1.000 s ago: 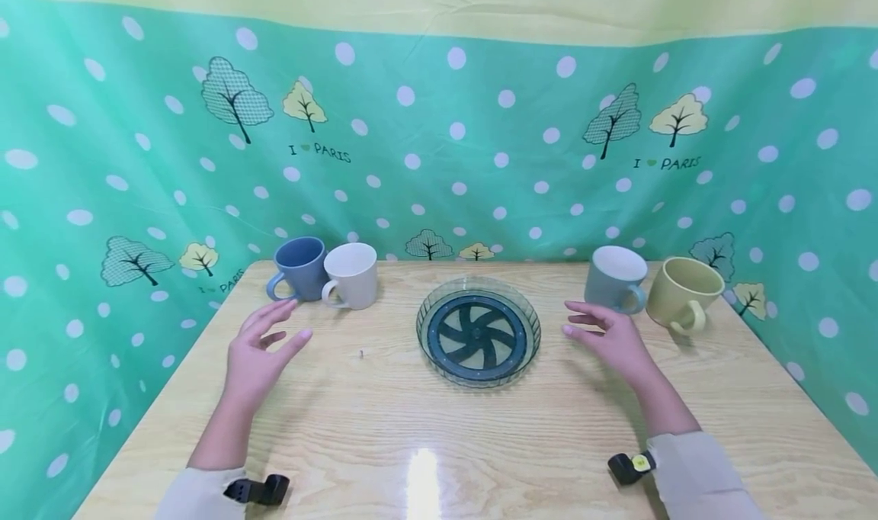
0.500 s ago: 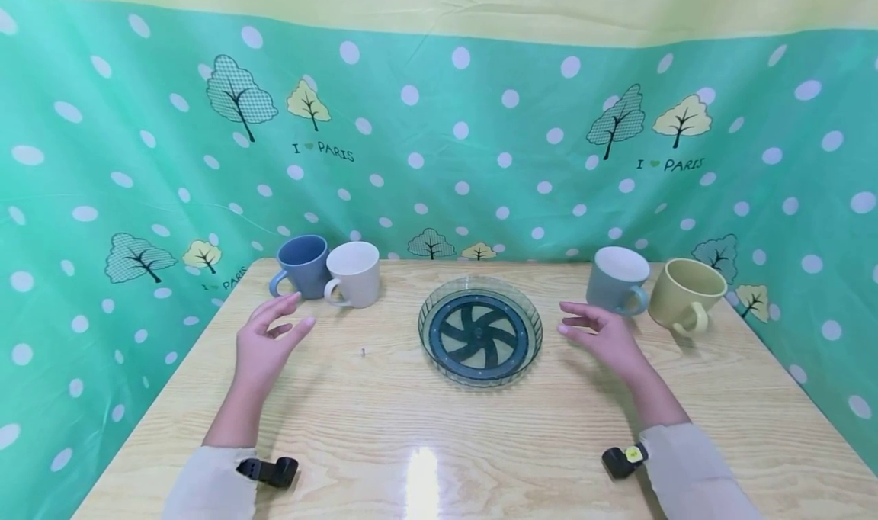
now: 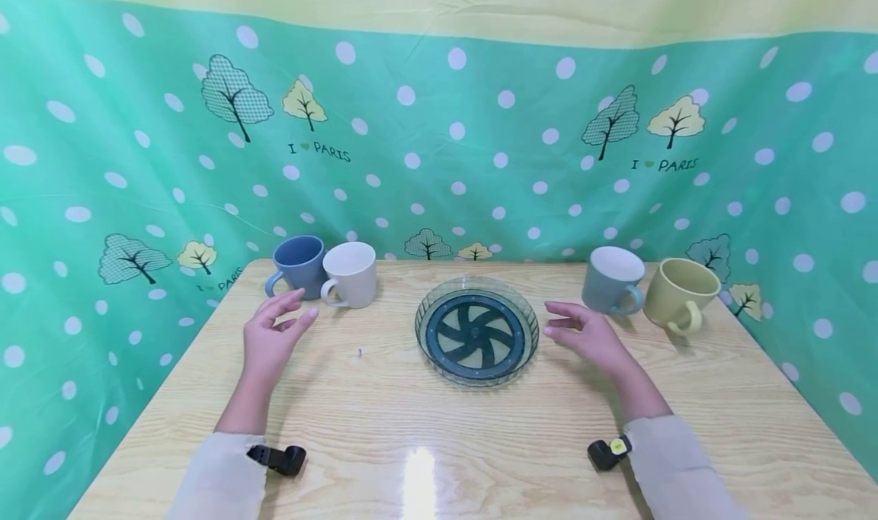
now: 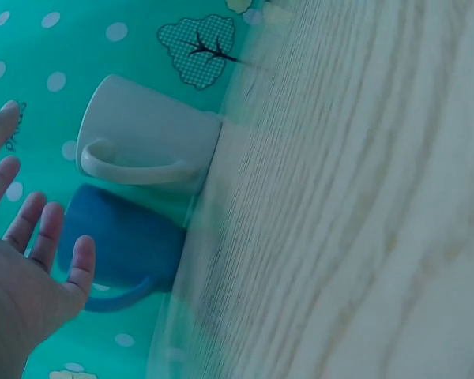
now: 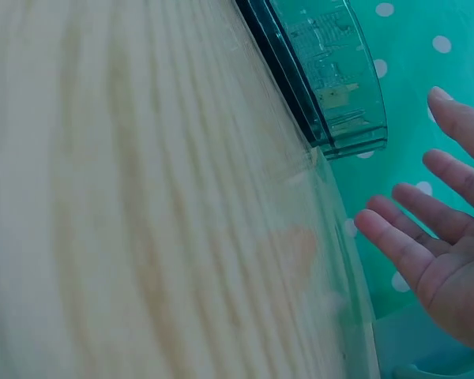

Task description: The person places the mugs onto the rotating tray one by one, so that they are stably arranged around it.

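My left hand (image 3: 270,341) hovers over the table's left side, fingers relaxed and holding nothing. Just beyond it stand a blue mug (image 3: 302,268) and a white mug (image 3: 351,276), side by side; both show in the left wrist view, the white mug (image 4: 142,134) above the blue mug (image 4: 122,237). A clear round tray (image 3: 476,333) with a dark spoked base lies mid-table. Close to its right rim my right hand (image 3: 586,338) is held in the air, empty, fingers loosely bent. Behind that hand are a grey-blue mug (image 3: 610,284) with white inside and a yellowish mug (image 3: 680,295).
The wooden table (image 3: 357,428) ends at a green dotted curtain (image 3: 384,146) at the back and sides. A tiny speck (image 3: 360,352) lies left of the tray. Each wrist wears a small black camera, such as the left one (image 3: 281,459).
My right hand has moved left, nearer the tray's rim. The left hand has drifted slightly right and toward the mugs. The mugs and tray stay in place.
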A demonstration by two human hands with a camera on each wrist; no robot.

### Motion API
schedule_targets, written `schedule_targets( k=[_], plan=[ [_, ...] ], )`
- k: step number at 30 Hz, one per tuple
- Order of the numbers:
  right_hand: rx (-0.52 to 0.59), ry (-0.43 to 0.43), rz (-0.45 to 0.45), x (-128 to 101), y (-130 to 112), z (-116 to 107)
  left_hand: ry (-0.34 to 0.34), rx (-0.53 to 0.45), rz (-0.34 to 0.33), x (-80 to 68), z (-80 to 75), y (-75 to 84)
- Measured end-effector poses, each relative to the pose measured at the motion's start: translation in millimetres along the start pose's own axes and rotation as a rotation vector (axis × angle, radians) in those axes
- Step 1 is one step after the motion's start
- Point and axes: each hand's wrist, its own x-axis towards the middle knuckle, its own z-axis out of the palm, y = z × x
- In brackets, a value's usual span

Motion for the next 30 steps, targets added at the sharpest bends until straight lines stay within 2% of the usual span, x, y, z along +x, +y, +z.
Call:
schedule_targets(
  k=[7, 22, 27, 30],
  plan=[
    [0.009, -0.026, 0.007, 3.0, -1.6, 1.8, -0.006, 0.016, -0.047, 6.3, 2.7, -3.0],
    [0.033, -0.074, 0.014, 8.7, -3.5, 2.9, -0.006, -0.029, -0.035, 9.9, 11.8, -6.8],
    [0.066, -0.088, 0.029, 12.3, -1.7, 3.1, -0.003, -0.056, -0.046, 13.7, 15.4, -11.3],
    [0.136, -0.123, 0.039, 14.4, 0.9, 3.1, 0.000, -0.070, -0.056, 16.0, 17.2, -13.1]
  ],
)
